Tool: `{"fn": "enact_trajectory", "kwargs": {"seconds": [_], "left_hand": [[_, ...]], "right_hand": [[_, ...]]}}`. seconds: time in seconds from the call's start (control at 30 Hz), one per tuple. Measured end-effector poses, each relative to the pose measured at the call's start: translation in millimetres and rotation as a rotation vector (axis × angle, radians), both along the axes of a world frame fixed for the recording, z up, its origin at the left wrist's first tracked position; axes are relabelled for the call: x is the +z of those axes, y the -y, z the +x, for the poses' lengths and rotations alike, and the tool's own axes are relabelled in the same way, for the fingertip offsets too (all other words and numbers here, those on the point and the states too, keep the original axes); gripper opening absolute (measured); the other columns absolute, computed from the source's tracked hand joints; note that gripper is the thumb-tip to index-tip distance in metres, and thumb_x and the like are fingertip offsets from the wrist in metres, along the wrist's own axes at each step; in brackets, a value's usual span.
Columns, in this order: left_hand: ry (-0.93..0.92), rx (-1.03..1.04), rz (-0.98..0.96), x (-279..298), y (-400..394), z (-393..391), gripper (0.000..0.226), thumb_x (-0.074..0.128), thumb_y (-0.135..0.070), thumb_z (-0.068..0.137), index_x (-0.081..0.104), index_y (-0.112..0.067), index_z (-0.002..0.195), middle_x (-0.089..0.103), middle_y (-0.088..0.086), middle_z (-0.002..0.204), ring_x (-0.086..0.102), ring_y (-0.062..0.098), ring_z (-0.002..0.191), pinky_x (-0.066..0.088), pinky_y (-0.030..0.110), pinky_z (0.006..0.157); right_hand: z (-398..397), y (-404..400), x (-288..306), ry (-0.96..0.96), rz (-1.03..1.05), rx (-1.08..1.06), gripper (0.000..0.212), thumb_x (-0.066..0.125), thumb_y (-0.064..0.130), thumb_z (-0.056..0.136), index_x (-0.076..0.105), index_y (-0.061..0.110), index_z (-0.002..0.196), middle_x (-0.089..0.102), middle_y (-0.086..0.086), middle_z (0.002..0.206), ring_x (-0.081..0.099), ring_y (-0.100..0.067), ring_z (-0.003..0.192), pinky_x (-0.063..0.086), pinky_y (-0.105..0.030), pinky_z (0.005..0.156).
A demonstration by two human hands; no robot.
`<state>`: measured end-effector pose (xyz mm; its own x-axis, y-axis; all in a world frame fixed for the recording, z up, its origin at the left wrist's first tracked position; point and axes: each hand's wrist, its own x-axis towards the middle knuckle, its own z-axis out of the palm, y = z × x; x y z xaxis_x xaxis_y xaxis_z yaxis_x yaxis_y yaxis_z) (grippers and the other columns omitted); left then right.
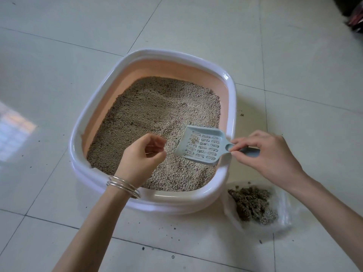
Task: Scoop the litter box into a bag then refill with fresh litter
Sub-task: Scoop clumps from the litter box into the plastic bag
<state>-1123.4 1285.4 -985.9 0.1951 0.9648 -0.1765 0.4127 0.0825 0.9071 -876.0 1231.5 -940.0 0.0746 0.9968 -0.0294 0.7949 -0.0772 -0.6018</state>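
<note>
Scooping step: right hand point(263, 154) pinches the scoop point(202, 148) handle; left hand point(143, 154) hovers loosely curled, empty. Next, probably dig under clumps.

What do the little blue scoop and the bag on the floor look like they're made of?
The scoop looks like matte moulded plastic: one pale blue piece with neat slots. The bag seems thin clear plastic film, since the dark scooped litter shows through it and it shines faintly.
</note>
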Motion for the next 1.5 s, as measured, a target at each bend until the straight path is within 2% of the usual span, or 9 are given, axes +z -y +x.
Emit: {"fn": "enact_trajectory", "kwargs": {"seconds": [0.23, 0.43, 0.57, 0.77, 0.9, 1.07, 1.13, 1.33, 1.5], "left_hand": [[0.029, -0.044, -0.005, 6, 7, 16, 0.02, 0.064, -0.004, 0.08, 0.063, -0.017, 0.095, 0.065, -0.003, 0.091, 0.062, 0.003, 0.081, 0.049, 0.006, 0.069], [0.102, -0.131, 0.01, 13, 20, 51, 0.022, 0.063, -0.002, 0.08, 0.061, -0.022, 0.09, 0.066, -0.004, 0.088, 0.063, 0.004, 0.081, 0.049, 0.007, 0.069], [0.147, -0.233, 0.016, 9, 40, 88, 0.025, 0.063, 0.003, 0.078, 0.062, -0.021, 0.084, 0.067, 0.002, 0.085, 0.065, 0.01, 0.08, 0.051, 0.012, 0.075], [0.112, -0.413, 0.018, 1, 70, 133, 0.023, 0.064, -0.001, 0.078, 0.061, -0.022, 0.085, 0.068, 0.001, 0.088, 0.065, 0.009, 0.08, 0.052, 0.017, 0.079], [0.043, -0.502, -0.022, -20, 86, 147, 0.019, 0.065, 0.0, 0.077, 0.061, -0.013, 0.091, 0.066, 0.002, 0.091, 0.064, 0.013, 0.085, 0.05, 0.013, 0.079], [-0.052, -0.525, -0.036, -36, 91, 148, 0.019, 0.065, -0.002, 0.076, 0.063, -0.01, 0.094, 0.066, 0.005, 0.095, 0.064, 0.015, 0.086, 0.051, 0.02, 0.082], [-0.065, -0.528, -0.04, -37, 91, 147, 0.02, 0.065, -0.002, 0.076, 0.063, -0.012, 0.093, 0.066, 0.003, 0.094, 0.063, 0.015, 0.087, 0.051, 0.022, 0.084], [-0.063, -0.526, -0.075, -40, 87, 144, 0.02, 0.064, -0.002, 0.077, 0.06, -0.017, 0.09, 0.062, -0.008, 0.084, 0.061, 0.009, 0.081, 0.047, 0.006, 0.076], [-0.045, -0.52, -0.076, -39, 87, 143, 0.02, 0.064, 0.0, 0.077, 0.061, -0.015, 0.09, 0.065, -0.001, 0.087, 0.064, 0.014, 0.084, 0.049, 0.013, 0.079]], "right_hand": [[8, 19, 14, -0.024, 0.061, -0.019, 0.018, 0.075, 0.016, 0.07, 0.072, 0.033, 0.074, 0.059, 0.029, 0.082, 0.062, -0.005, 0.085, 0.043, -0.03, 0.091], [44, 73, 22, 0.034, 0.194, -0.123, 0.019, 0.079, 0.015, 0.066, 0.074, 0.03, 0.075, 0.065, 0.033, 0.083, 0.059, -0.003, 0.085, 0.044, -0.028, 0.086], [76, 119, 9, 0.048, 0.249, -0.196, 0.017, 0.081, 0.014, 0.065, 0.074, 0.026, 0.074, 0.07, 0.015, 0.088, 0.061, -0.002, 0.081, 0.05, -0.026, 0.077], [108, 170, -41, 0.217, 0.225, -0.262, 0.022, 0.084, 0.002, 0.061, 0.076, 0.019, 0.073, 0.071, 0.01, 0.087, 0.054, 0.001, 0.077, 0.048, -0.022, 0.07], [112, 181, -60, 0.433, 0.351, -0.125, 0.007, 0.072, 0.007, 0.071, 0.074, 0.014, 0.07, 0.072, 0.007, 0.09, 0.051, -0.008, 0.075, 0.043, -0.027, 0.066], [124, 189, -77, 0.705, 0.469, 0.17, 0.019, 0.056, 0.006, 0.088, 0.073, 0.008, 0.08, 0.072, -0.002, 0.102, 0.053, -0.019, 0.081, 0.038, -0.031, 0.06], [125, 189, -78, 0.727, 0.504, 0.172, 0.016, 0.059, 0.003, 0.087, 0.073, 0.007, 0.081, 0.072, -0.002, 0.104, 0.054, -0.02, 0.082, 0.038, -0.031, 0.06], [128, 178, -71, 0.757, 0.531, 0.208, 0.008, 0.069, 0.0, 0.078, 0.072, 0.007, 0.08, 0.072, -0.001, 0.103, 0.057, -0.021, 0.077, 0.035, -0.03, 0.061], [132, 172, -73, 0.728, 0.501, 0.195, 0.008, 0.066, 0.002, 0.079, 0.072, 0.008, 0.077, 0.072, 0.0, 0.101, 0.059, -0.023, 0.073, 0.034, -0.03, 0.062]]}}
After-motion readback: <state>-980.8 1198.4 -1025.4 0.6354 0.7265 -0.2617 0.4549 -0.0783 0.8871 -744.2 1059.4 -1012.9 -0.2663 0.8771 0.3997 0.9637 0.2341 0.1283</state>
